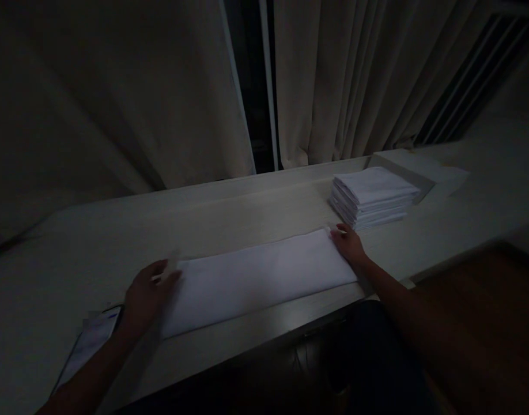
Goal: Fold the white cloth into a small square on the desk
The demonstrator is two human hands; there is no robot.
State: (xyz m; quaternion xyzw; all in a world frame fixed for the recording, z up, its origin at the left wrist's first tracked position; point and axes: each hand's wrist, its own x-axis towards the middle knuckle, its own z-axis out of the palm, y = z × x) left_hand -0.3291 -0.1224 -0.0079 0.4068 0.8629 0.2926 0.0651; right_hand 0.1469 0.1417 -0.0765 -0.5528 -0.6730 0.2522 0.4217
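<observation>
A: Two bare hands rest on one long white cloth point(260, 276), which lies folded into a flat strip near the front edge of a pale table point(117, 230). The room is dim.

B: What does the cloth look like?

A: Plain and smooth, a narrow band running from about 8 o'clock up to 2 o'clock across the view, its edges straight.

B: Where are the hands?

A: The left hand point(146, 297) lies on the cloth's 8 o'clock end, fingers loosely spread and flat. The right hand point(348, 245) presses the 2 o'clock end, fingers together, tips on the corner. Neither grips anything.

B: Anything else?

A: A stack of folded white cloths point(370, 199) sits just beyond the right hand, at 1 o'clock. A phone point(91, 343) lies beside the left wrist, at 8 o'clock. Pale curtains point(333, 75) hang behind.
</observation>
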